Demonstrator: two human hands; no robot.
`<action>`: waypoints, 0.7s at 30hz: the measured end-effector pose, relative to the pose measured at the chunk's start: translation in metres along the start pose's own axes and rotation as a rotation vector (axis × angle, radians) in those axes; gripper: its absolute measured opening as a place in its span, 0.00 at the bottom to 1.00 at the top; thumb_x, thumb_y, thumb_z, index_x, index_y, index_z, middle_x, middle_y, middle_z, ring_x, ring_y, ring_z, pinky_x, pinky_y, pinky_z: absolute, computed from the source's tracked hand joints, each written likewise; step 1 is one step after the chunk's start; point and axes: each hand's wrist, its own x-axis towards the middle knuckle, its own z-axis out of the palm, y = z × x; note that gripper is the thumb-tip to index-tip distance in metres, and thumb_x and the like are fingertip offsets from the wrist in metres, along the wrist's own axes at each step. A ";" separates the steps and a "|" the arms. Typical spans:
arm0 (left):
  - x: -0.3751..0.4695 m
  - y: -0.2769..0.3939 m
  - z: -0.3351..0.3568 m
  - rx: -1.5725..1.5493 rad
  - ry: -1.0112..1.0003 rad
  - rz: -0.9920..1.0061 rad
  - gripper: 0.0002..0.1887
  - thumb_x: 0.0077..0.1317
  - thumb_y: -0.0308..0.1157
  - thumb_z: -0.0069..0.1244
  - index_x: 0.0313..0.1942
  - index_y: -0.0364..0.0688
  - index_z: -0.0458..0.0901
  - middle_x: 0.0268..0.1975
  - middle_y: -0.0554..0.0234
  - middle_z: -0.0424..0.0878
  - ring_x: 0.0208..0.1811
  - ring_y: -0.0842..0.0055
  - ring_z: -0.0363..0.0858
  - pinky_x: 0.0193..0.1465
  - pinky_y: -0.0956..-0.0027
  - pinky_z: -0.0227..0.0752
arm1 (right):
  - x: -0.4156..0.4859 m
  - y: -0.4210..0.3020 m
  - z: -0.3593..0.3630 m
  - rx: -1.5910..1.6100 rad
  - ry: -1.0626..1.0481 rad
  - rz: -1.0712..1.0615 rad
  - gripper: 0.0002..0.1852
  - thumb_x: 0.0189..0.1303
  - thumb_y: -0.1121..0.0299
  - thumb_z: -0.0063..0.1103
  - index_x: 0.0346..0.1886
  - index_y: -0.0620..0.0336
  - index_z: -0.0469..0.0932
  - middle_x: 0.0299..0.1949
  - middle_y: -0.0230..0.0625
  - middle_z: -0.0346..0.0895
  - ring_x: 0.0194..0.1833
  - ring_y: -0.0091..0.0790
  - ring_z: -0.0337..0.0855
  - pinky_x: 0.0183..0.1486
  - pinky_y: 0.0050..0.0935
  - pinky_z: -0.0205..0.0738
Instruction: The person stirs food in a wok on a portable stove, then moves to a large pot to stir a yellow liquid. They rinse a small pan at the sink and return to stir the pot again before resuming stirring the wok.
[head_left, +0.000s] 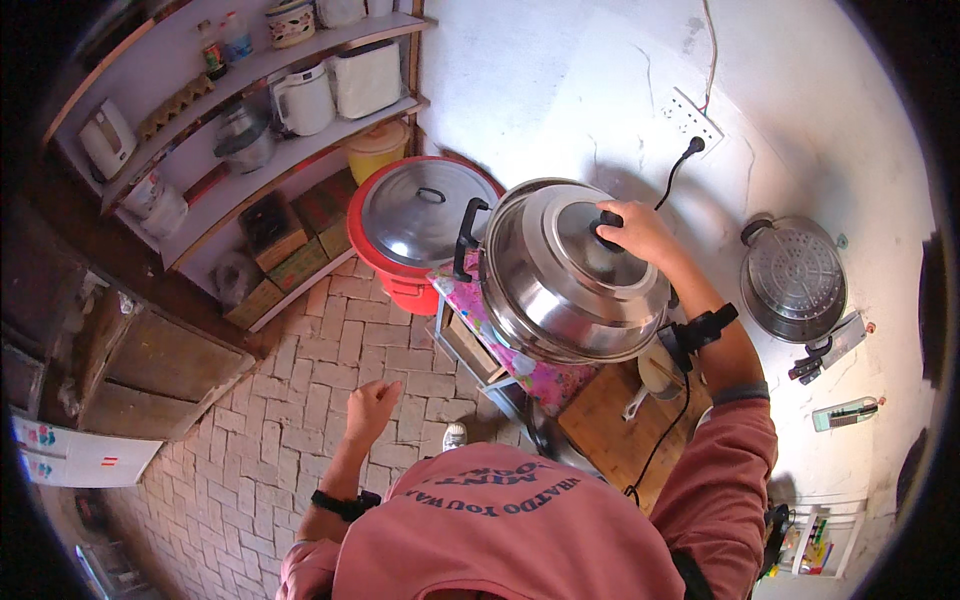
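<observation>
My right hand (637, 234) grips the black knob of a domed stainless steel lid (540, 277). The lid is over a wide steel pot (517, 196), shifted so that part of the pot's rim shows at the far left side. A black side handle (469, 238) sticks out from the pot. Below it is a small table with a pink floral cover (544, 382). My left hand (373, 411) hangs over the brick floor with its fingers curled, apart from everything, and no object shows in it.
A red tub (360, 238) with a metal lid (420, 214) stands left of the pot. Near my right arm lies a wooden cutting board (607, 420). A black cord runs from a wall socket strip (690, 120). Shelves (262, 161) with kitchenware stand left; a steamer tray (795, 266) and cleaver (840, 341) hang right.
</observation>
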 end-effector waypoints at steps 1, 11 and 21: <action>0.000 0.000 0.000 -0.018 -0.009 -0.011 0.22 0.63 0.44 0.55 0.22 0.33 0.74 0.17 0.51 0.71 0.18 0.68 0.65 0.25 0.62 0.65 | 0.000 0.000 0.000 0.015 -0.001 -0.006 0.24 0.53 0.57 0.65 0.52 0.58 0.81 0.43 0.57 0.81 0.45 0.56 0.82 0.51 0.42 0.75; 0.000 -0.004 0.013 -0.008 -0.079 -0.037 0.21 0.63 0.44 0.55 0.23 0.33 0.75 0.17 0.50 0.70 0.18 0.67 0.60 0.24 0.61 0.63 | -0.007 0.006 0.006 -0.004 -0.014 0.032 0.29 0.55 0.51 0.64 0.59 0.52 0.77 0.48 0.58 0.77 0.52 0.56 0.77 0.57 0.43 0.70; -0.042 -0.041 0.008 0.083 -0.036 -0.084 0.20 0.63 0.44 0.54 0.24 0.34 0.77 0.20 0.48 0.75 0.20 0.59 0.74 0.26 0.59 0.66 | -0.017 0.002 0.008 -0.030 0.052 0.001 0.33 0.56 0.51 0.63 0.65 0.49 0.69 0.54 0.59 0.75 0.55 0.57 0.76 0.57 0.45 0.70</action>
